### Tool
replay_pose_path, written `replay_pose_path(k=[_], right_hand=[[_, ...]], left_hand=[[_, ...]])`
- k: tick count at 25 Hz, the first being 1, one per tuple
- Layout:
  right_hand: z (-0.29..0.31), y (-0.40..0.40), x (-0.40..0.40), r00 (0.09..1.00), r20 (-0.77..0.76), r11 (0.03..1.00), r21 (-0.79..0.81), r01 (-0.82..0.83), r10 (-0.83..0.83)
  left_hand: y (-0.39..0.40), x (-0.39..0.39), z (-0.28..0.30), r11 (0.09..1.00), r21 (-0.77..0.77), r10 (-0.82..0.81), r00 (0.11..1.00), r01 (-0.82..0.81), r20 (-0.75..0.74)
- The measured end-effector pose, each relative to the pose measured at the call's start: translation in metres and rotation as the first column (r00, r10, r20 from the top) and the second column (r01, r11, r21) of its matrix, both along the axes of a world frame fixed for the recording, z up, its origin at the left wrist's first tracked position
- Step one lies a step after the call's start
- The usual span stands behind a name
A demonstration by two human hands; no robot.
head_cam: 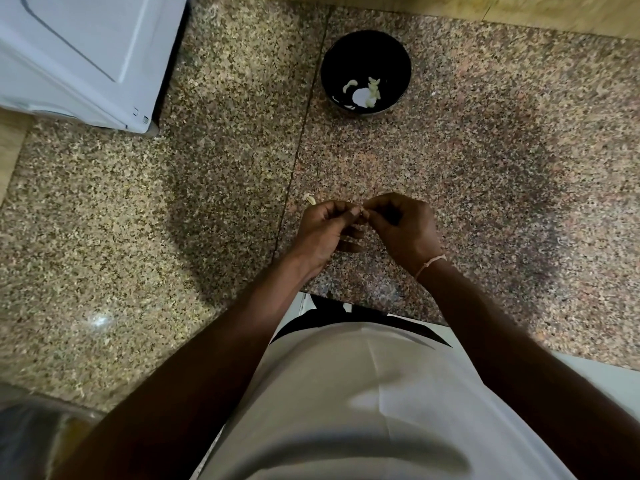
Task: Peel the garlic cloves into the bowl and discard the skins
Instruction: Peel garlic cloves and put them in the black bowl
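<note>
A black bowl [366, 46] stands on the speckled granite counter [173, 202] at the far middle, with several pale peeled garlic cloves [374, 90] in its bottom. My left hand [325, 233] and my right hand [403, 230] meet near the counter's front, fingertips pinched together on a small garlic clove [362, 211] that is almost wholly hidden between them. One pale scrap, a skin or clove [310, 199], lies on the counter just beyond my left hand.
A white appliance [86, 53] fills the far left corner of the counter. A wooden wall strip [485, 8] runs along the back. My white shirt covers the lower middle. A shiny blurred object [31, 441] sits at the lower left.
</note>
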State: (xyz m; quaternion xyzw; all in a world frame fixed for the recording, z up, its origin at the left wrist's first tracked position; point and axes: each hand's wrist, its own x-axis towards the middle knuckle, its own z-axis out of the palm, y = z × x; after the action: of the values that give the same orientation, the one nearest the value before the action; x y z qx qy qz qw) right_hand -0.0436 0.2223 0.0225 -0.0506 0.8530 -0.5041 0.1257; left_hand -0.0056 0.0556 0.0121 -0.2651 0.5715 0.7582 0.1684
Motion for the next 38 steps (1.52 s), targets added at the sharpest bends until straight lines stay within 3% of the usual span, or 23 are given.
replay_pose_path(k=[14,21,27,33,38], right_hand=[[0.011,-0.012,-0.007,0.977,-0.143,0.981,0.14,-0.136,0.156],[0.013,-0.016,-0.001,0.972,-0.19,0.973,0.21,-0.098,0.139],[0.013,-0.016,0.001,0.96,-0.178,0.966,0.179,-0.184,0.216],[0.008,-0.015,-0.001,0.984,-0.171,0.996,0.084,-0.03,0.044],[0.006,-0.02,-0.006,0.976,-0.135,0.982,0.097,-0.16,0.172]], left_hand=[[-0.017,-0.011,0.013,0.997,0.066,0.032,0.999,-0.035,0.037],[-0.016,-0.01,0.014,0.998,0.048,0.04,0.999,-0.042,0.035],[-0.014,-0.007,0.009,0.999,0.044,0.025,0.999,-0.026,0.04],[-0.015,-0.006,0.004,0.996,0.065,0.062,0.995,-0.067,0.076],[-0.027,-0.004,0.002,0.997,0.043,0.057,0.992,-0.062,0.112]])
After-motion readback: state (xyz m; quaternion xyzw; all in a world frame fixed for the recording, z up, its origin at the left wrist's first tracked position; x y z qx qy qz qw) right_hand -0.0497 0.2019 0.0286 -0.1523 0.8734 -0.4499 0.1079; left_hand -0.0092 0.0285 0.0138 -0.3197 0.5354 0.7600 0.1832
